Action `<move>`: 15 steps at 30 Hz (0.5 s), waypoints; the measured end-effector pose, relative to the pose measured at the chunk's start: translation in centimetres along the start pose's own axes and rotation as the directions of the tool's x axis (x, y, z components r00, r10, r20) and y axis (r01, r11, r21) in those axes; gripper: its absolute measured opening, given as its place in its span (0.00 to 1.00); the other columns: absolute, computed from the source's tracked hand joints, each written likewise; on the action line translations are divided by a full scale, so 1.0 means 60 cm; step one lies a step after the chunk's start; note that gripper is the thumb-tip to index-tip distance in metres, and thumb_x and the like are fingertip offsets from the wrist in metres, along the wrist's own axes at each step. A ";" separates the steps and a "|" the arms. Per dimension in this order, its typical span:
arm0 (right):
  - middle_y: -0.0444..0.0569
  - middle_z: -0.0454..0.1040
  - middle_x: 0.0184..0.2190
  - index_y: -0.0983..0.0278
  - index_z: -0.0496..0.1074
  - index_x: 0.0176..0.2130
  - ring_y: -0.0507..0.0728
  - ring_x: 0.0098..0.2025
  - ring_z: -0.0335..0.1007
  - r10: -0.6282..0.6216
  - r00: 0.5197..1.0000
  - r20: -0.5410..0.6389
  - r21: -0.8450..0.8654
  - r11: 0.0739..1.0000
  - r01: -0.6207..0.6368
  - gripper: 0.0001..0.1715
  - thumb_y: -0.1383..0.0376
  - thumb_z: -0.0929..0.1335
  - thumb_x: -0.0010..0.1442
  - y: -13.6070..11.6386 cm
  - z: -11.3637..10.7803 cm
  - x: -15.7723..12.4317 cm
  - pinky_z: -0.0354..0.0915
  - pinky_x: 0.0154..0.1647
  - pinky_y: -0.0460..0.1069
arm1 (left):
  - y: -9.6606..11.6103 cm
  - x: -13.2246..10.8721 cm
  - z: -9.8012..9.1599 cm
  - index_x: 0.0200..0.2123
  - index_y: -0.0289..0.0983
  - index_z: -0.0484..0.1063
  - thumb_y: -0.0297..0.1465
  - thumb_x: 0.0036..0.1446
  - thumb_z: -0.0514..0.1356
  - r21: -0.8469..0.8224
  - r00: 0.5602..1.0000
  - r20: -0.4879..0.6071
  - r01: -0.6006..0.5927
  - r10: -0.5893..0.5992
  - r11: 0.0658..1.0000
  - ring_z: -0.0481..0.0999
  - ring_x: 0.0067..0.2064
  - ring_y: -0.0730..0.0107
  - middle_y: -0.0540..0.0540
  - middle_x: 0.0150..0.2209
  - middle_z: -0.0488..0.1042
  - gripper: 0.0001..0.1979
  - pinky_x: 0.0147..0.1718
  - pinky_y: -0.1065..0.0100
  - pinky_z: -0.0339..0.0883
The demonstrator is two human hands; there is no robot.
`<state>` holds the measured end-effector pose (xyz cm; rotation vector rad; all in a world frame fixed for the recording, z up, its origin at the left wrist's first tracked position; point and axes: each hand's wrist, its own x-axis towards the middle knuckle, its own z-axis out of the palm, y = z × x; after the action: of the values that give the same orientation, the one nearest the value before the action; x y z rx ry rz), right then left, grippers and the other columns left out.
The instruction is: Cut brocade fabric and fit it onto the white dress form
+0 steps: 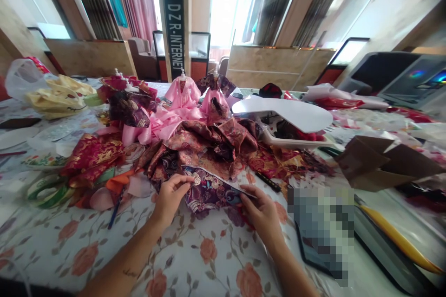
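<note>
1. Pinching a purple brocade scrap (209,192) with both hands: left hand (170,199) fingers are gripping its left edge, right hand (261,213) fingers are gripping the right.
2. Scrap is showing gold floral patterning, lying on the table (195,264) by the fabric heap (209,141).
3. White tray (278,143) is holding red and dark scraps.

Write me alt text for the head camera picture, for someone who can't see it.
A person's left hand and right hand hold a piece of purple patterned fabric by its edges on a floral tablecloth. Behind it lies a heap of red and gold brocade scraps, with small pink doll dresses on stands further back.
</note>
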<state>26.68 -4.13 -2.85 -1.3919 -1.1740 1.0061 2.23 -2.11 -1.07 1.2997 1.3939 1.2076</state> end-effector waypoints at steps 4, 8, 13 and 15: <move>0.47 0.74 0.22 0.65 0.72 0.42 0.55 0.19 0.68 -0.062 0.998 -0.006 -0.097 0.993 0.061 0.24 0.50 0.68 0.53 0.002 0.003 -0.002 0.63 0.17 0.47 | -0.012 0.001 0.008 0.43 0.33 0.78 0.31 0.47 0.58 -0.103 0.993 0.063 0.101 -0.095 0.990 0.73 0.32 0.69 0.43 0.36 0.79 0.19 0.32 0.70 0.65; 0.52 0.77 0.30 0.66 0.72 0.42 0.56 0.22 0.71 -0.174 0.974 -0.142 -0.250 0.959 0.135 0.23 0.51 0.65 0.56 0.015 -0.005 0.003 0.67 0.21 0.50 | -0.015 0.001 0.010 0.45 0.33 0.77 0.30 0.47 0.56 -0.099 0.983 0.127 0.147 -0.134 0.984 0.77 0.39 0.62 0.41 0.40 0.80 0.21 0.39 0.65 0.68; 0.57 0.76 0.39 0.66 0.69 0.45 0.60 0.36 0.74 -0.320 0.929 -0.183 -0.430 0.876 0.217 0.20 0.56 0.61 0.61 -0.028 -0.023 0.045 0.71 0.36 0.54 | -0.014 0.005 0.005 0.41 0.36 0.79 0.35 0.48 0.61 0.036 0.992 0.101 0.076 -0.079 0.996 0.73 0.51 0.54 0.42 0.44 0.79 0.17 0.54 0.58 0.60; 0.57 0.75 0.44 0.66 0.69 0.49 0.61 0.43 0.73 -0.384 0.919 -0.092 -0.515 0.808 0.286 0.21 0.57 0.63 0.60 -0.067 -0.026 0.094 0.68 0.45 0.56 | -0.015 0.007 0.006 0.40 0.37 0.79 0.35 0.46 0.62 0.087 0.993 0.110 0.029 -0.038 0.996 0.73 0.50 0.54 0.42 0.45 0.79 0.17 0.55 0.58 0.59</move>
<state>28.66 1.19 1.41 -1.5518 -1.5307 0.3110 2.39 -1.67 -1.99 1.3759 1.3942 1.0471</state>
